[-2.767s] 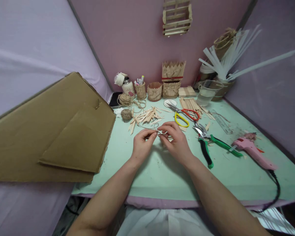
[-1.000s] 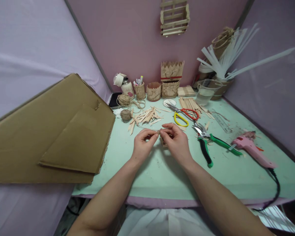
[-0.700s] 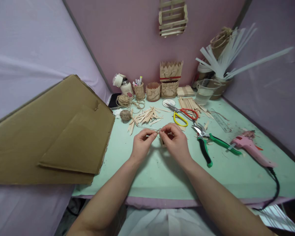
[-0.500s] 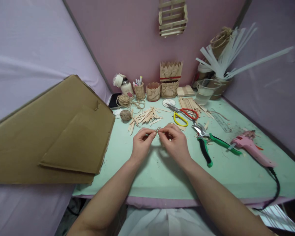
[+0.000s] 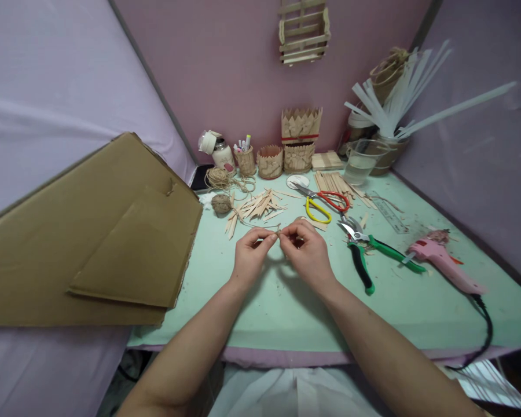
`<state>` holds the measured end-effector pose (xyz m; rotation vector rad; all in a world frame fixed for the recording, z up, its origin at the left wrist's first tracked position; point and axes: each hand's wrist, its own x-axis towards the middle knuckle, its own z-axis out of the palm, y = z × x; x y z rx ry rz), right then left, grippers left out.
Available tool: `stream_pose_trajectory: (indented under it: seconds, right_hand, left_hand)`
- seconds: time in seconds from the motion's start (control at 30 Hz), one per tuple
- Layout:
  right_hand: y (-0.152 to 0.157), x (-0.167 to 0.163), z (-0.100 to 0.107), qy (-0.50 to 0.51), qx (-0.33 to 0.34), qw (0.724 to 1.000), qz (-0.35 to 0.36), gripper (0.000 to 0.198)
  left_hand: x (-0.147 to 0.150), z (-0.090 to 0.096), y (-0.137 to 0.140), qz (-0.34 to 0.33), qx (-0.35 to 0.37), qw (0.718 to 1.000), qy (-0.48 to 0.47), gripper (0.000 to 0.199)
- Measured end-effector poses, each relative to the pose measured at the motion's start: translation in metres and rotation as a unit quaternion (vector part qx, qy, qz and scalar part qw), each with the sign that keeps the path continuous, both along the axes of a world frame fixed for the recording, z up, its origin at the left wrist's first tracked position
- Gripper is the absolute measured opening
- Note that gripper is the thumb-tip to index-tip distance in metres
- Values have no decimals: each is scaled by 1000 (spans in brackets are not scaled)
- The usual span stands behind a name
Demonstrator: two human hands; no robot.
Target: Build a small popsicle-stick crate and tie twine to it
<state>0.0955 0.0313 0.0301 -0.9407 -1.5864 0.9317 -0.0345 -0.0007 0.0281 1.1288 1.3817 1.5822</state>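
Note:
Thin brown twine [image 5: 278, 228] runs between the fingertips of both hands, over the middle of the table. My left hand [image 5: 252, 252] pinches it between thumb and forefinger. My right hand [image 5: 306, 249] pinches the same bit from the other side, the fingertips of the two hands almost touching. A strand leads back from the hands towards a ball of twine [image 5: 221, 204] at the left. Just beyond the hands lie a pile of cut wooden sticks [image 5: 260, 205] and scissors [image 5: 319, 208] with a red and a yellow handle.
Green-handled pruning shears [image 5: 360, 260] and a pink glue gun [image 5: 443, 260] with a black cord lie at the right. Cardboard [image 5: 125, 249] leans at the left. Along the back stand wooden holders [image 5: 270, 162], a bottle [image 5: 223, 155] and a plastic cup [image 5: 362, 165].
The small loop of twine at my fingertips has become narrower, and a strand now shows above the left fingers. Both hands stay in nearly the same place.

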Motion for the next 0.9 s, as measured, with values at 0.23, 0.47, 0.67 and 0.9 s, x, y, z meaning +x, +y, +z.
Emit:
stream_pose_trajectory:
  seconds: [0.23, 0.47, 0.67, 0.9]
  right_hand:
    - [-1, 0, 0, -19, 53, 998, 32, 9]
    - [5, 2, -2, 3, -37, 998, 54, 13]
    - [8, 4, -1, 19, -73, 996, 48, 13]
    - [8, 7, 1, 72, -96, 992, -29, 13]
  left_hand:
    - [-8, 0, 6, -146, -190, 926, -292, 28]
    - [-4, -3, 4, -49, -86, 984, -148, 23]
    - [-3, -3, 2, -46, -25, 998, 36, 11]
    - [-1, -2, -2, -35, 34, 976, 213, 9]
